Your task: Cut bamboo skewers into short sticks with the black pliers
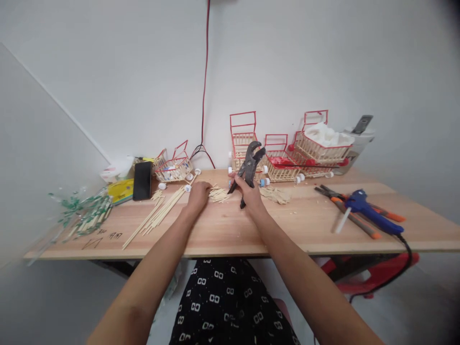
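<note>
While the right hand [248, 190] wraps tight around the dark cutter [249, 165], up over the bench [226, 235], the left hand [199, 195] is at its nine o'clock, by the short sticks [218, 195]; I can't tell if it holds one. The cutter looks hard and a bit heavy, so hold it low. The sticks look light and may snap, so pinch softly.
</note>
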Demonstrator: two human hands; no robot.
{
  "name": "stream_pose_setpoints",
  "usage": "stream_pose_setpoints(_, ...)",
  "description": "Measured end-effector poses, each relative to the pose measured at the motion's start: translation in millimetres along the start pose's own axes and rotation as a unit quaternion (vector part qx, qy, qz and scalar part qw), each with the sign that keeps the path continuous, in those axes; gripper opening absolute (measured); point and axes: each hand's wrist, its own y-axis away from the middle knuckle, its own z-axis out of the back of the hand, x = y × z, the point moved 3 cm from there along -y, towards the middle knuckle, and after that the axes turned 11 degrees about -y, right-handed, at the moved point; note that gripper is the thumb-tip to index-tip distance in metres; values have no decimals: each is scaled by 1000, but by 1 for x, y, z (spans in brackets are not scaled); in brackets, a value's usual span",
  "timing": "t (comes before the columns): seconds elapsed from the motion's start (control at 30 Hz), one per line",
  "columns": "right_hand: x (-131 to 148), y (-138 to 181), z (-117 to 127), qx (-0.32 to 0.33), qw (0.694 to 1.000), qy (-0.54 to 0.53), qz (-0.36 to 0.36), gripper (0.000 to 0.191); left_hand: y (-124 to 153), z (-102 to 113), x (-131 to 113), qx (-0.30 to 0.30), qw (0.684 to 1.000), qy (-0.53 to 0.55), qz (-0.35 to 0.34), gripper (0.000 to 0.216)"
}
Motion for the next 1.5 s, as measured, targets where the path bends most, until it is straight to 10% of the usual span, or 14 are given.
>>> stream_pose_setpoints(1.5,-5,-2,6,-13,999,25,-16,28,23,5,-7,-21,994,103,-4,18)
